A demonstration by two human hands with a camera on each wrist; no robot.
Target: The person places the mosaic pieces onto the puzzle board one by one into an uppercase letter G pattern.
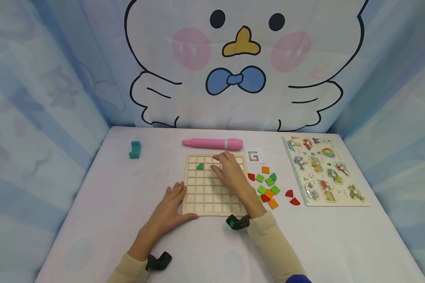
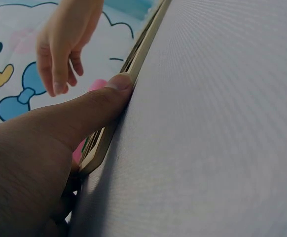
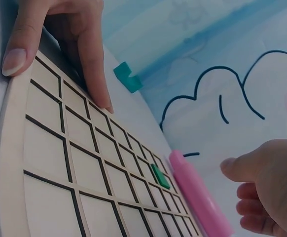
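A wooden grid board (image 1: 212, 192) lies on the table, with one green quarter-circle piece (image 1: 200, 166) in a cell of its upper left part. My left hand (image 1: 170, 208) rests at the board's near left corner. Its thumb touches the near edge and its other fingers lie along the left side, fairly straight. Above the board's far middle hovers my right hand (image 1: 231, 173). In the right wrist view its thumb (image 3: 242, 165) stands apart from the loosely bent fingers, and nothing shows between them.
Right of the board lie several loose pieces: green squares (image 1: 274, 190), orange squares (image 1: 273, 204) and red quarter-circles (image 1: 294, 201). A small pattern card (image 1: 255, 156), a pink marker-shaped object (image 1: 212, 143), a teal block (image 1: 135, 149) and a picture puzzle board (image 1: 326, 171) surround it.
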